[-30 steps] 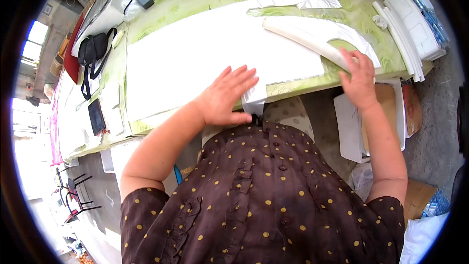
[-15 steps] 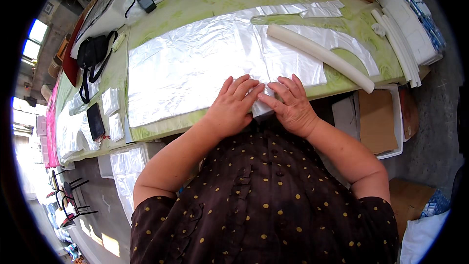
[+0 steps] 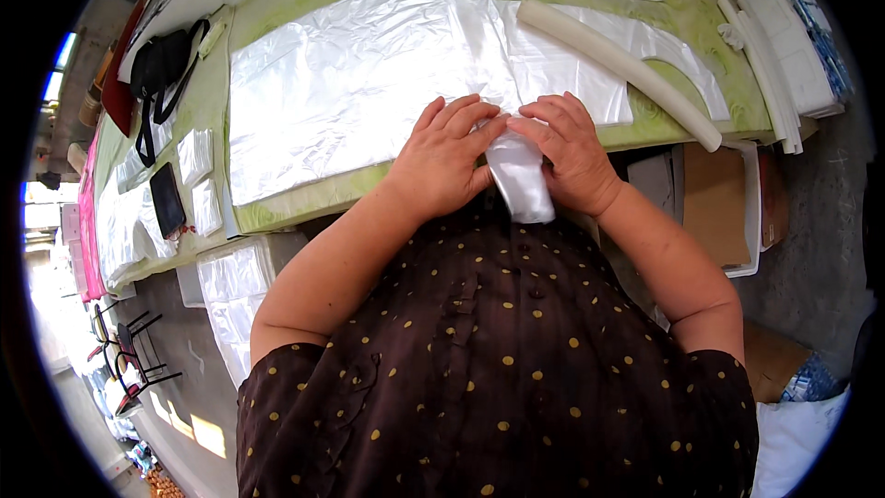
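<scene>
Thin, shiny white plastic sheeting [image 3: 341,92] with curved cut-outs at its right end lies spread on a table with a green flowered cover. At the near edge, my left hand [image 3: 444,152] and my right hand [image 3: 573,152] pinch a narrow folded strip of plastic [image 3: 521,180] between them. The strip's loose end hangs down in front of my shirt. My fingertips nearly meet over its upper part and hide where it joins the sheeting. A long off-white tube [image 3: 618,69] rests slantwise on the right part of the sheeting.
At left lie a black bag [image 3: 161,65], a dark phone [image 3: 167,201] and small folded plastic stacks [image 3: 195,157]. Several white tubes [image 3: 770,83] lie at the table's right end. Below stands a white bin [image 3: 751,212] with cardboard. More plastic [image 3: 235,286] sits under the table's left side.
Both hands have drawn closer to my body, and more of the folded plastic strip now hangs below them. The view has tilted, so the far table edge shows less.
</scene>
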`<state>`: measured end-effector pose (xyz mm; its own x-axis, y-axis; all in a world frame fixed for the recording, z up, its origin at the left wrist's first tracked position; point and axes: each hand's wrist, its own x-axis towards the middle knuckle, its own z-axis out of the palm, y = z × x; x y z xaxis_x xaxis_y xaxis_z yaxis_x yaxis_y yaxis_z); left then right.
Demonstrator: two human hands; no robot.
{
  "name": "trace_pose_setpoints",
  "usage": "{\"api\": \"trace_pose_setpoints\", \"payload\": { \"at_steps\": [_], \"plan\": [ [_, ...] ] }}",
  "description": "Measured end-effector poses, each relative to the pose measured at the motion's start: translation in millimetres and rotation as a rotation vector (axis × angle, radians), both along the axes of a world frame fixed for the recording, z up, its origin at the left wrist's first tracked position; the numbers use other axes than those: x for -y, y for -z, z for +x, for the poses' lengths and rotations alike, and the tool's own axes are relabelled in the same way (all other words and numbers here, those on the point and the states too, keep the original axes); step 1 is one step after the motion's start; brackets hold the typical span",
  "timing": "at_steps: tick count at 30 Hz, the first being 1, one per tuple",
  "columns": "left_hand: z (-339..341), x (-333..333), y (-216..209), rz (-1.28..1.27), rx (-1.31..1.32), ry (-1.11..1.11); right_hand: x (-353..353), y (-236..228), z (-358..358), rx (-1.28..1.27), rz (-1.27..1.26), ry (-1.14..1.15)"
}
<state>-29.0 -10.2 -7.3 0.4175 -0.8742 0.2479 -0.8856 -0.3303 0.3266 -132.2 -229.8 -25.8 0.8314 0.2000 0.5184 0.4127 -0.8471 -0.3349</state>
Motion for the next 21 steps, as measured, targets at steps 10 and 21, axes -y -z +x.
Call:
{"api": "trace_pose_setpoints", "payload": {
  "at_steps": [10,21],
  "plan": [
    [-3,2,1,-0.023,0.029,-0.025,-9,-41,-23,0.062,0.063,-0.213],
    [-4,4,3,0.004,0.034,-0.031,4,-10,-24,0.058,-0.028,-0.086]
  ]
}}
